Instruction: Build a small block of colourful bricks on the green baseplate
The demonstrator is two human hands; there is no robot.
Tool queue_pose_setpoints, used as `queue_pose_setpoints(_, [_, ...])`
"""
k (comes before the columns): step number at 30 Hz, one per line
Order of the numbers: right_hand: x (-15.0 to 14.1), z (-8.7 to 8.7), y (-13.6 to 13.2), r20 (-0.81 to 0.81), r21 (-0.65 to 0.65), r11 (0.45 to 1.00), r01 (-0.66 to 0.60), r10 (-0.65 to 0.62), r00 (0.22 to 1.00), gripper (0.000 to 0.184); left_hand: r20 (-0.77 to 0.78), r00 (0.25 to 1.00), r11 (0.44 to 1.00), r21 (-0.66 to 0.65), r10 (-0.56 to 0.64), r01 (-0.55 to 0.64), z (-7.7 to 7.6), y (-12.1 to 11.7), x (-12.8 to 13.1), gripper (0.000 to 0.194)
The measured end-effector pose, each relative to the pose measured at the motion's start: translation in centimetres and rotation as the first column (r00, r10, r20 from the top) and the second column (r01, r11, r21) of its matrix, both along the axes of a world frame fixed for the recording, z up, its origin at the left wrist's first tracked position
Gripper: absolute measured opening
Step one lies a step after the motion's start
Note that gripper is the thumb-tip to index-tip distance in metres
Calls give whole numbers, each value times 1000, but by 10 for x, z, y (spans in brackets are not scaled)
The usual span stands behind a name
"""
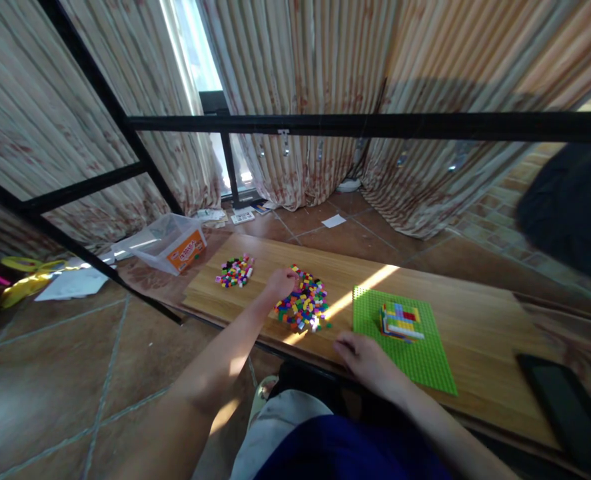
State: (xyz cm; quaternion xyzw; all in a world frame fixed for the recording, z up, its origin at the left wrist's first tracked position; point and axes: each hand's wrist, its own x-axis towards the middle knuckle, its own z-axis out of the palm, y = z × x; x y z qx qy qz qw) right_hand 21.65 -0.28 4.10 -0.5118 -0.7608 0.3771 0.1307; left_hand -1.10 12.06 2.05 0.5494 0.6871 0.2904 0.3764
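Note:
My left hand [281,285] is at the upper left edge of a pile of small colourful building bricks [306,303], its fingers bent down among them. Whether a brick is between those fingertips is too small to make out. My right hand [360,353] rests at the table's near edge, fingers curled together, by the left side of a green baseplate [438,363]. On that baseplate stands a low block of stacked bricks [401,323] in yellow, white, red and blue. A smaller heap of bricks [234,272] lies farther left.
The wooden tabletop [480,313] carries a dark tablet-like device [565,400] at its right end. An open clear plastic bin [168,243] with an orange label stands beyond the left end. A black metal frame [325,125] crosses behind the table, before striped curtains [305,60].

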Motion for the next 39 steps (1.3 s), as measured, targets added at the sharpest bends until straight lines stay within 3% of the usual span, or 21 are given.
queue_pose_setpoints(5, [-31,3,63,63,98,995,-9,3,998,28,27,1000,1000,-20,-3,3,5,2,-3,27])
queue_pose_setpoints(10, [-56,5,98,154,157,987,29,-54,987,26,17,1000,1000,10,-15,14,7,9,-7,31])
queue_pose_setpoints(17, [-73,-5,122,263,191,981,28,-79,962,27,-152,988,992,124,20,-1,1,29,-23,22])
queue_pose_setpoints(23, [-79,-5,154,328,240,967,85,-163,931,28,-258,966,987,159,10,32,-3,39,-26,27])
queue_pose_setpoints(30, [-96,-8,175,362,214,976,33,-111,926,24,-219,963,970,146,-158,193,-9,48,-25,39])
queue_pose_setpoints(39, [-92,-13,180,345,185,983,-13,-53,937,18,-126,966,959,144,-227,244,-10,36,-26,44])
